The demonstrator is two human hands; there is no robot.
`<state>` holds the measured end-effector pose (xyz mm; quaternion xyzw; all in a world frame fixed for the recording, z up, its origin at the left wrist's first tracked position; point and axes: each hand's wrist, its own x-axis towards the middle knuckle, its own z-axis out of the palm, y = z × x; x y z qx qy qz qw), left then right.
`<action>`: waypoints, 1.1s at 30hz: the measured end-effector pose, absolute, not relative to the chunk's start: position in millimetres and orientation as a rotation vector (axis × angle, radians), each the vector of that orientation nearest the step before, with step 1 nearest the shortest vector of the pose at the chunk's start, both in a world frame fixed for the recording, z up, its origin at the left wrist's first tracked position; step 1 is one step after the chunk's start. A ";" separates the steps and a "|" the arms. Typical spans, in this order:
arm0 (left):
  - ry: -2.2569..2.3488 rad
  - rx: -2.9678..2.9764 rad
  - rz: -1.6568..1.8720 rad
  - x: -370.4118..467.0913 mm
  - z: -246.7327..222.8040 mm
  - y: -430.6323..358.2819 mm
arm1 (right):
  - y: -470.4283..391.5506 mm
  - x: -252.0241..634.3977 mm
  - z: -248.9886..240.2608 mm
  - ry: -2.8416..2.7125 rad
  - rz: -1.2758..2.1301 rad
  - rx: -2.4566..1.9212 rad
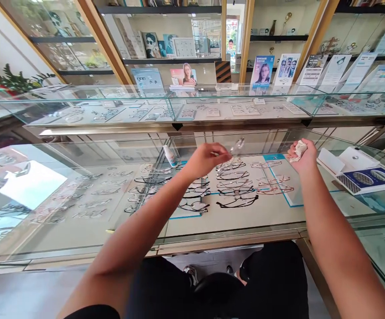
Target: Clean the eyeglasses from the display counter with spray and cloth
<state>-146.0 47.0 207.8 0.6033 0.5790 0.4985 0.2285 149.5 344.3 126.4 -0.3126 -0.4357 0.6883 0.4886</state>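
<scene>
My left hand [209,158] is closed on a pair of clear glasses [237,145], held by one end above the glass counter, near the back of the middle rows. To the right, my right hand [303,156] is wrapped round a crumpled whitish cloth [299,149]. Below and between my hands lie rows of glasses, among them a black pair [237,202] at the front of the middle row and a pink pair [275,190] right of it. A white bottle [170,156] stands left of my left hand.
An open white case or box [362,173] with a blue patterned panel lies at the right. Behind the counter runs a raised glass display case [212,94] with several leaflets and cards on top. My legs are under the counter's front edge [212,241].
</scene>
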 end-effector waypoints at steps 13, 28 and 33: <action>1.445 1.014 1.872 -223.4 157.6 10.5 | 283.4 20.1 130.9 -1.756 1.361 -0.998; 1.342 1.045 1.894 -203.7 152.3 15.7 | 222.2 -54.1 165.1 -2.242 0.766 -0.806; 1.309 1.024 1.936 -188.3 152.4 16.6 | 159.7 -29.9 165.4 -2.260 1.045 -0.419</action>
